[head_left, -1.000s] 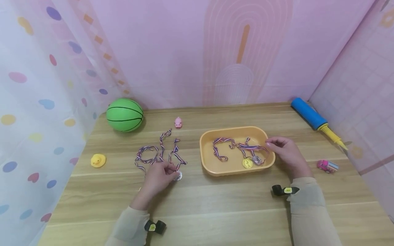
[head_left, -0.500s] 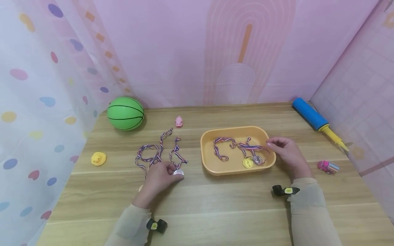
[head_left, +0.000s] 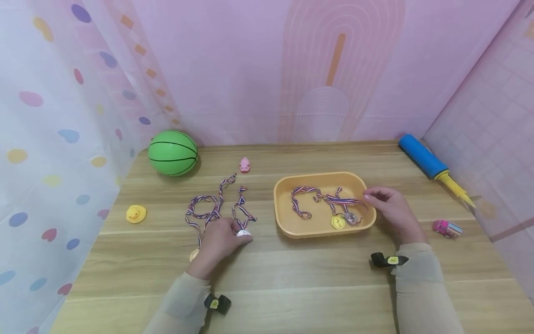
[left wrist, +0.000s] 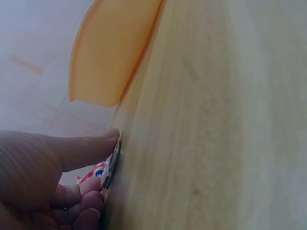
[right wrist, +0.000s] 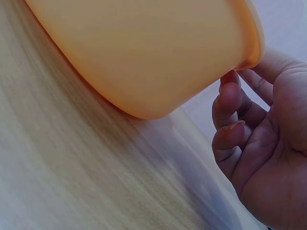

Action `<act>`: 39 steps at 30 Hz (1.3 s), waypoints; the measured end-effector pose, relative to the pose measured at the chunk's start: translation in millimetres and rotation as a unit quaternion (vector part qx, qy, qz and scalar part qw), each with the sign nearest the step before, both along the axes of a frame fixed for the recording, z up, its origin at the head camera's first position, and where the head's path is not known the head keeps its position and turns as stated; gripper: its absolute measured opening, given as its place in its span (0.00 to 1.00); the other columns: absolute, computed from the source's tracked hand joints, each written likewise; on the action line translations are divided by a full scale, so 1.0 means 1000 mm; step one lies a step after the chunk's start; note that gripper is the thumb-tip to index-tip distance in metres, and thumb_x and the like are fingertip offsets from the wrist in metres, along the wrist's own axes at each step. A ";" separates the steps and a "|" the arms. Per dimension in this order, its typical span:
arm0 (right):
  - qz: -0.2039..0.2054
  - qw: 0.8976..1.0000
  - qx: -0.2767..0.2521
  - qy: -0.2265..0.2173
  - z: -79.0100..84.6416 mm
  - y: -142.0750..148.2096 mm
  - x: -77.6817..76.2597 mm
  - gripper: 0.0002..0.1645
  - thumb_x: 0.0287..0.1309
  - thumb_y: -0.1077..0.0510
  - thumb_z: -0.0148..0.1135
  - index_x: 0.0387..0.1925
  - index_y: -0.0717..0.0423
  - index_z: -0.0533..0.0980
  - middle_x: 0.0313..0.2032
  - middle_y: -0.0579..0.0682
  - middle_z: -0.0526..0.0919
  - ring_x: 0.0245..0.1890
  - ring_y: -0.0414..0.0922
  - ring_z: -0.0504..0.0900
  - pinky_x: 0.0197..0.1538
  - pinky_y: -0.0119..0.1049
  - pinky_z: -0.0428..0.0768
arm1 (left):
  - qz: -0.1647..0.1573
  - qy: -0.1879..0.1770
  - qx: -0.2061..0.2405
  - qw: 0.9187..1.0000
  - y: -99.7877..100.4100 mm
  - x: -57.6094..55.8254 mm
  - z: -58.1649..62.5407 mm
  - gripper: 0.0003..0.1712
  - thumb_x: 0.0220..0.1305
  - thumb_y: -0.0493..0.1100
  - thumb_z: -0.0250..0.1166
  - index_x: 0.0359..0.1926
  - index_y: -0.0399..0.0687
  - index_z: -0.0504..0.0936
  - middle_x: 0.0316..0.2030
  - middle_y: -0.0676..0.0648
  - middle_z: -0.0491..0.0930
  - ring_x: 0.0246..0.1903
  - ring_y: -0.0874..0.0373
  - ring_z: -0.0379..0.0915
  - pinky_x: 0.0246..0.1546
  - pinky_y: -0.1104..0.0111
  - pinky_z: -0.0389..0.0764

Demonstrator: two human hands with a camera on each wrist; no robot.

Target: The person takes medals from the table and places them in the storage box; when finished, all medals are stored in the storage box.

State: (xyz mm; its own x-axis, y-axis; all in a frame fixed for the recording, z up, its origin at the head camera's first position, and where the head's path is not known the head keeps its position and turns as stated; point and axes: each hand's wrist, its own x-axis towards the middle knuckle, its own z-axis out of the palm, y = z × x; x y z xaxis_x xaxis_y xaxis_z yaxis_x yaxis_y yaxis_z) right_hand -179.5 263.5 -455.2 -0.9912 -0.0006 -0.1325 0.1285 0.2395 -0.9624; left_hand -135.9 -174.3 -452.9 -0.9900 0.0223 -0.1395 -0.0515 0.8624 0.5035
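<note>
My left hand (head_left: 219,242) pinches a silver medal (head_left: 243,233) by its edge, thumb on one side and fingers on the other. In the left wrist view the medal (left wrist: 111,165) stands tilted at the table surface. Its striped ribbon (head_left: 242,211) trails away across the wood. Partly behind the same hand lies a gold medal (head_left: 194,254), with another twisted ribbon (head_left: 202,216) near it. At the right end of an orange plastic basket (head_left: 306,227), my right hand (head_left: 392,208) holds the rim between thumb and fingers. Inside are a gold medal (head_left: 338,222), a silver medal (head_left: 351,218) and tangled ribbons.
A green ball (head_left: 173,153), a pink pig toy (head_left: 244,165) and a yellow duck (head_left: 136,214) stand on the left half of the table. To the right lie a blue and yellow pump (head_left: 434,164) and a toy truck (head_left: 447,228).
The silver medal lay flatter a second ago; my left fingers have tilted its edge up. My right hand stays at the basket rim. The whole head view has shifted slightly.
</note>
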 end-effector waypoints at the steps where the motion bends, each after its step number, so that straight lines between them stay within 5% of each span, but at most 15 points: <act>1: 0.000 1.000 0.003 0.001 0.000 0.000 0.000 0.27 0.59 0.50 0.66 0.50 0.67 0.75 0.41 0.42 0.80 0.48 0.42 0.72 0.50 0.27 0.70 | -0.001 -0.002 0.000 1.000 0.000 0.000 0.001 0.23 0.41 0.58 0.77 0.21 0.49 0.76 0.20 0.51 0.73 0.24 0.56 0.67 0.26 0.65 0.68; 22: 0.000 1.000 0.022 -0.010 0.002 -0.001 -0.001 0.27 0.59 0.47 0.66 0.50 0.64 0.76 0.43 0.45 0.80 0.48 0.44 0.72 0.49 0.31 0.70 | -0.005 -0.038 0.025 0.999 -0.002 -0.004 0.009 0.18 0.49 0.50 0.76 0.25 0.46 0.75 0.21 0.50 0.72 0.25 0.55 0.67 0.24 0.66 0.66; 39: 0.001 1.000 0.013 0.005 0.004 -0.001 0.000 0.28 0.59 0.50 0.67 0.52 0.68 0.74 0.42 0.43 0.81 0.47 0.41 0.73 0.49 0.28 0.70 | -0.018 -0.017 0.079 0.997 -0.003 -0.005 0.012 0.10 0.58 0.45 0.70 0.26 0.46 0.80 0.18 0.51 0.73 0.22 0.57 0.67 0.23 0.67 0.68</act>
